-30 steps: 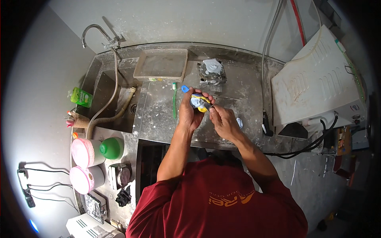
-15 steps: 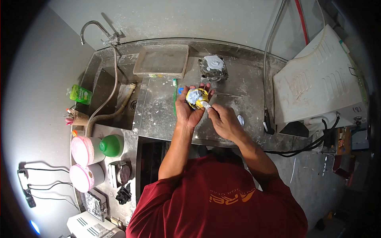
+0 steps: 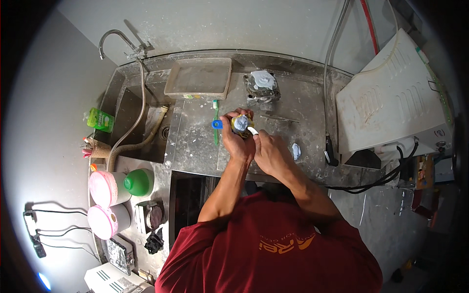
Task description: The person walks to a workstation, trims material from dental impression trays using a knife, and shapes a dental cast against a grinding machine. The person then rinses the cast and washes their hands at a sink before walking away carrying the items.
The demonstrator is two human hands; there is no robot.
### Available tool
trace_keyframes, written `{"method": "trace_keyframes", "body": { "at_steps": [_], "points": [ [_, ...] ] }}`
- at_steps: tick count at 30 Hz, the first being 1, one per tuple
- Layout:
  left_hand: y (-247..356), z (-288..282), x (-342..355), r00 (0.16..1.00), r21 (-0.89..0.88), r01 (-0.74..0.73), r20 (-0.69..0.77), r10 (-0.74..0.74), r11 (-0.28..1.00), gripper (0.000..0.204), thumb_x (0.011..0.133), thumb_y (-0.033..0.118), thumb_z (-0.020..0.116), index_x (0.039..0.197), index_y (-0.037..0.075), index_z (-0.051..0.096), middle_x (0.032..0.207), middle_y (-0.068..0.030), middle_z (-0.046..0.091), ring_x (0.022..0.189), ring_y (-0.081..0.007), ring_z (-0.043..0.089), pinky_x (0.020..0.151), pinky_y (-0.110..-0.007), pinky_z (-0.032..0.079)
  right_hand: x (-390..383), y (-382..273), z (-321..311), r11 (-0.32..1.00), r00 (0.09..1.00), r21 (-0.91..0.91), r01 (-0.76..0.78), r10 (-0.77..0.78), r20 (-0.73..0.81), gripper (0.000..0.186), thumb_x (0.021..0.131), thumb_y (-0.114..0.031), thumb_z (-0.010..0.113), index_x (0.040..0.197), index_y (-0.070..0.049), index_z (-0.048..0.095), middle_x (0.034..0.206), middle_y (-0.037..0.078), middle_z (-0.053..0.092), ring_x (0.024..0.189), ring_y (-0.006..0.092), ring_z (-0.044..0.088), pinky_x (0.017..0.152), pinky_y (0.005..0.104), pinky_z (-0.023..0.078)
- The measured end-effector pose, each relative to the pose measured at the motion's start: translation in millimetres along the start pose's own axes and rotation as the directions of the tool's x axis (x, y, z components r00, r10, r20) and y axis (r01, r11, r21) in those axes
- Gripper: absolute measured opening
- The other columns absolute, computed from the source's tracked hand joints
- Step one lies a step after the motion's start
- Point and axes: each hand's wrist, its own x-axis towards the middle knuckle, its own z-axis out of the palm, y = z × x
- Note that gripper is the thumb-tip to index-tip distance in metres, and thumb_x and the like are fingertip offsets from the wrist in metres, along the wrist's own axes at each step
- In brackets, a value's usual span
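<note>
2 hands point(image 3: 273, 154), 1 spatula point(image 3: 253, 131), 1 toothbrush point(image 3: 216, 136), 1 rectangular tray point(image 3: 199, 78), 2 pink-lidded tubs point(image 3: 101, 189)

The desk point(image 3: 193, 141) is dull metal, scuffed and crusted with pale specks. The pale blue paste point(image 3: 241, 123) looks matt and lumpy; the blue tab point(image 3: 220, 124) is smooth and plastic-looking, like the green toothbrush point(image 3: 216, 137). The tap point(image 3: 115, 32) is shiny metal, the shallow tray point(image 3: 205, 96) cloudy plastic (its base filmed with residue). The shirt point(image 3: 220, 244) is matt cloth, the green bottle point(image 3: 140, 182) smooth, faintly glossy plastic, the vented cabinet point(image 3: 366, 93) painted-looking and stained.
</note>
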Motion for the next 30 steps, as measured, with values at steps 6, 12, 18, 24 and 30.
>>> {"method": "trace_keyframes", "body": {
  "at_steps": [6,12,18,24,30],
  "points": [
    [-1,5,-4,0.997,-0.093,0.064,-0.036,-0.068,0.994,0.039,0.112,0.040,0.040,0.102,0.006,0.056,0.104,-0.0130,0.062,0.106,-0.0307,0.060,0.109,-0.047,0.045,11,12,-3,0.994,0.996,0.089,0.056,-0.062,0.068,0.029,0.105,-0.023,0.051,0.092,0.002,0.060,0.074,0.029,0.065,0.072,0.0496,0.066,0.064,0.0564,0.049],
    [-4,5,-5,0.999,-0.072,0.050,0.015,-0.049,0.996,0.035,0.112,0.036,0.040,0.106,0.007,0.058,0.108,-0.0138,0.063,0.111,-0.0311,0.060,0.113,-0.047,0.044,5,21,10,0.998,0.998,0.031,0.053,-0.052,-0.042,0.033,0.107,-0.026,0.050,0.089,0.001,0.058,0.072,0.026,0.061,0.065,0.0455,0.061,0.060,0.0521,0.046],
    [-3,11,-10,0.994,-0.035,0.110,-0.017,-0.111,0.993,0.034,0.112,0.037,0.041,0.112,0.007,0.055,0.117,-0.0168,0.066,0.122,-0.0329,0.059,0.114,-0.047,0.043,12,41,-4,0.767,0.959,0.622,-0.154,-0.036,0.281,0.042,0.109,-0.037,0.049,0.085,-0.003,0.054,0.059,0.009,0.051,0.044,0.0220,0.046,0.045,0.0367,0.039],
    [-6,19,-12,0.987,0.020,0.158,-0.019,-0.157,0.987,0.034,0.112,0.035,0.038,0.112,0.007,0.055,0.116,-0.0173,0.067,0.124,-0.0347,0.058,0.113,-0.048,0.042,3,47,-15,0.446,0.857,0.759,-0.474,0.038,0.514,0.048,0.111,-0.044,0.044,0.081,-0.007,0.051,0.060,-0.005,0.040,0.043,0.0036,0.031,0.037,0.0239,0.023],
    [-12,11,-14,0.968,-0.043,0.248,-0.035,-0.250,0.968,0.034,0.112,0.034,0.036,0.111,0.006,0.055,0.112,-0.0175,0.068,0.121,-0.0360,0.059,0.113,-0.050,0.043,-2,53,-18,0.479,0.867,0.757,-0.445,0.020,0.497,0.049,0.111,-0.044,0.045,0.079,-0.007,0.051,0.059,-0.005,0.040,0.043,0.0041,0.032,0.038,0.0238,0.025]
  ]
}}
